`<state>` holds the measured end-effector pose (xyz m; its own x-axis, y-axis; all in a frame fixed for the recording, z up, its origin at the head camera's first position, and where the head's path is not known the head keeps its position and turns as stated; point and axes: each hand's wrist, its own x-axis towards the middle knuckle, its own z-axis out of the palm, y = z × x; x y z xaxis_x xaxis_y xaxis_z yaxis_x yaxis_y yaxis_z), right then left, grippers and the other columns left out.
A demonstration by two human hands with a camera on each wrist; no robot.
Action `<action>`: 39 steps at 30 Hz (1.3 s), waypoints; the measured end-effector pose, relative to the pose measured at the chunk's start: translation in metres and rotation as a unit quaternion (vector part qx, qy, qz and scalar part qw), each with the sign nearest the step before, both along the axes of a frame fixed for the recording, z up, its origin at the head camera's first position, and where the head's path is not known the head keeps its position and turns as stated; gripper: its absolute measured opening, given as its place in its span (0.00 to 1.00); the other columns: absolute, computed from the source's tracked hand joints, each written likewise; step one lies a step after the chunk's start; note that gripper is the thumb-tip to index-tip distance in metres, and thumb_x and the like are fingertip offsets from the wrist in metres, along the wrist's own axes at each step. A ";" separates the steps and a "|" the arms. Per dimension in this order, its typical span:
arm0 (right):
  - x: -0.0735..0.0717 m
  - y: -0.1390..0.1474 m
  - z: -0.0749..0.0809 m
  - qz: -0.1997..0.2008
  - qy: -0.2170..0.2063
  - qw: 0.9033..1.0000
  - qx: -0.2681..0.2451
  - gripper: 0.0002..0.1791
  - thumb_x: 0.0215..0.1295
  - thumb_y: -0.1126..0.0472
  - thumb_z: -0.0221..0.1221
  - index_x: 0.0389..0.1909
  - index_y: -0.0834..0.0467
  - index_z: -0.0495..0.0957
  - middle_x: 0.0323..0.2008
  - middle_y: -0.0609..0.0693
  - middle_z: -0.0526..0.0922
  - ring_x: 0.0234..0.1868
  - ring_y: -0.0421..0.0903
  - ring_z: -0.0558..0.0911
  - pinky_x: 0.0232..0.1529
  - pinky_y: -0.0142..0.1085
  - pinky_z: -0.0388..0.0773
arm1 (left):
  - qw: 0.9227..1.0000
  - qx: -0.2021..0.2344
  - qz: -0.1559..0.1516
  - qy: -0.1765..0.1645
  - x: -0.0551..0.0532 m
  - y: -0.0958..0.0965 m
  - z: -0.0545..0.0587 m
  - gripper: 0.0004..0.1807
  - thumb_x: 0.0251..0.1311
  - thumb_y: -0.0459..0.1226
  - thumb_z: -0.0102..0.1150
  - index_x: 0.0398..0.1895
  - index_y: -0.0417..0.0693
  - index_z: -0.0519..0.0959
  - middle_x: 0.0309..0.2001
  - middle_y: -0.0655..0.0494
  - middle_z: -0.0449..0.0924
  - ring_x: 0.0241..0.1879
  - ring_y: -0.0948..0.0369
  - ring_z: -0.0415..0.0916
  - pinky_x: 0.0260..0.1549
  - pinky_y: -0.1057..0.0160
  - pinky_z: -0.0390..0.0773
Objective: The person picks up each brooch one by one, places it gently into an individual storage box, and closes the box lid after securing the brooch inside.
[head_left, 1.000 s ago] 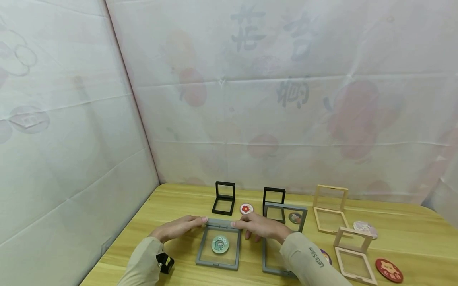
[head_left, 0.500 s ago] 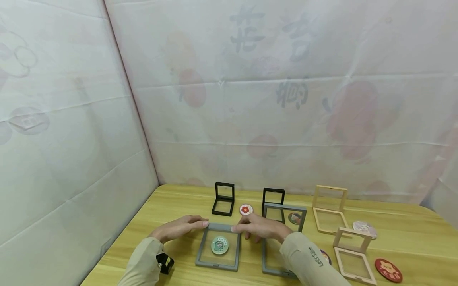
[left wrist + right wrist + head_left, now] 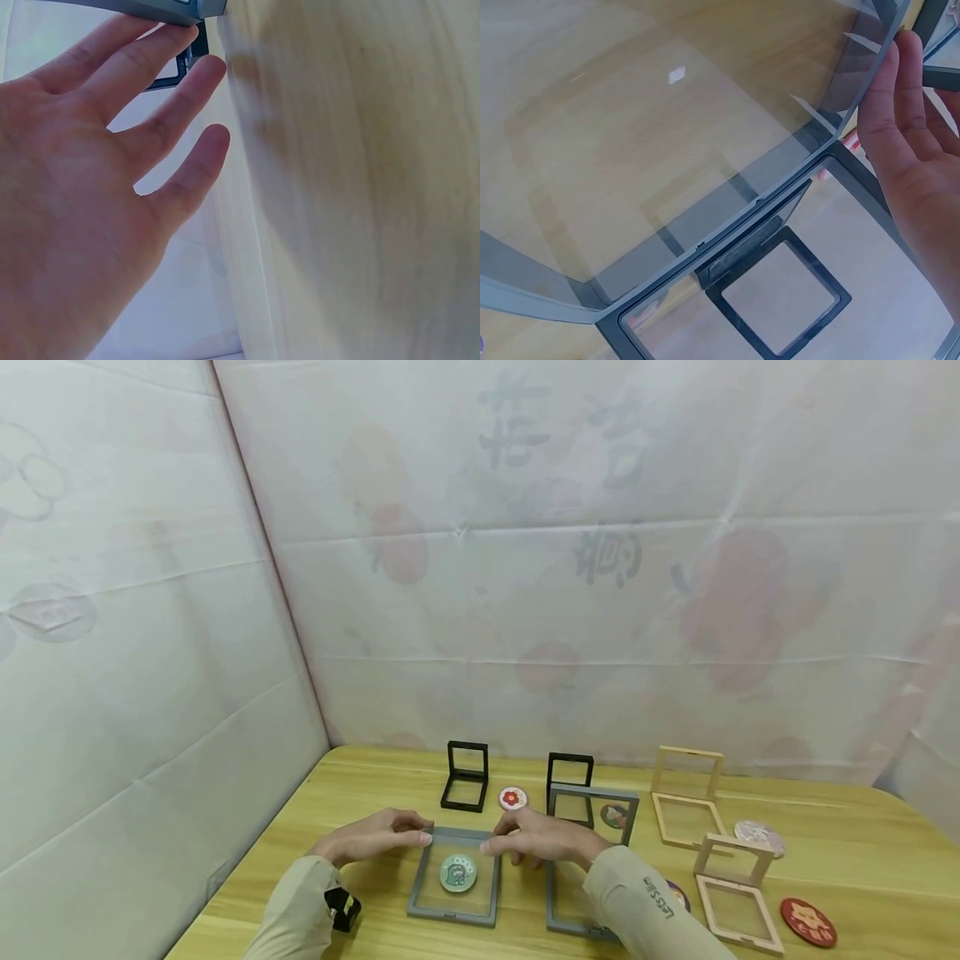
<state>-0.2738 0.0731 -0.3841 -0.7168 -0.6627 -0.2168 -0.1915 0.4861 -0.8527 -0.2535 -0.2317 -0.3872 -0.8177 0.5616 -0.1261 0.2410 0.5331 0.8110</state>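
A grey square display frame lies flat and folded together on the table, a round green badge showing through its clear film. My left hand is at its far left corner; in the left wrist view straight fingers reach the frame edge, the thumb out of sight. At the far right corner my right hand touches with the thumb, other fingers loosely extended. In the right wrist view these fingers are beside a second grey frame, whose lid stands up.
Two small black frames stand unfolded behind, near a red-flower badge. To the right are yellow and beige frames, a purple-white badge and a red badge. Fabric walls border the wooden table.
The grey frame's lid has come down from a raised tilt to lie flat over the green badge. Both hands have stayed at its far corners, shifting only slightly.
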 end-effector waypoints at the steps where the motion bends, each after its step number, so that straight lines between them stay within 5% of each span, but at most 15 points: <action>1: 0.000 0.000 0.000 0.001 -0.005 1.000 -0.003 0.24 0.69 0.47 0.61 0.54 0.63 0.77 0.32 0.57 0.79 0.32 0.47 0.73 0.31 0.42 0.73 | 1.000 0.001 -0.002 0.000 -0.001 -0.001 0.000 0.40 0.69 0.56 0.55 0.67 0.29 0.70 0.64 0.37 0.73 0.65 0.40 0.68 0.64 0.37 0.65; 7: 0.002 -0.001 0.000 0.003 -0.016 1.000 -0.011 0.25 0.67 0.50 0.64 0.54 0.65 0.74 0.25 0.52 0.74 0.25 0.45 0.67 0.27 0.39 0.65 | 1.000 0.006 -0.014 -0.005 -0.003 -0.003 -0.001 0.40 0.67 0.55 0.59 0.67 0.29 0.70 0.64 0.36 0.73 0.64 0.40 0.69 0.64 0.38 0.66; 12: 0.004 -0.001 0.000 -0.001 0.003 1.000 0.012 0.29 0.65 0.49 0.66 0.56 0.66 0.73 0.26 0.52 0.76 0.27 0.45 0.71 0.30 0.40 0.69 | 1.000 0.002 -0.020 -0.004 -0.005 -0.004 -0.001 0.42 0.65 0.55 0.62 0.68 0.28 0.69 0.66 0.36 0.72 0.65 0.39 0.69 0.64 0.37 0.65; 19: 0.004 -0.001 0.000 0.004 0.040 0.998 0.046 0.32 0.62 0.49 0.68 0.59 0.65 0.74 0.44 0.55 0.82 0.45 0.52 0.81 0.46 0.50 0.78 | 1.000 -0.018 -0.023 0.004 -0.005 -0.004 -0.001 0.45 0.60 0.55 0.69 0.68 0.29 0.69 0.66 0.36 0.71 0.63 0.38 0.70 0.62 0.36 0.67; 24: 0.005 -0.003 -0.001 0.012 0.073 0.995 0.067 0.40 0.60 0.45 0.69 0.66 0.66 0.72 0.64 0.59 0.74 0.66 0.60 0.71 0.63 0.57 0.70 | 0.999 -0.021 -0.025 0.002 -0.003 -0.003 0.001 0.45 0.58 0.53 0.71 0.68 0.28 0.69 0.67 0.36 0.71 0.62 0.39 0.71 0.61 0.37 0.68; 39: 0.006 -0.005 -0.003 0.033 0.121 0.989 0.074 0.43 0.55 0.46 0.72 0.63 0.71 0.73 0.62 0.62 0.76 0.64 0.60 0.74 0.62 0.54 0.72 | 1.000 -0.024 -0.013 -0.015 -0.001 -0.002 0.002 0.43 0.54 0.44 0.75 0.68 0.28 0.69 0.67 0.38 0.71 0.59 0.46 0.72 0.61 0.40 0.70</action>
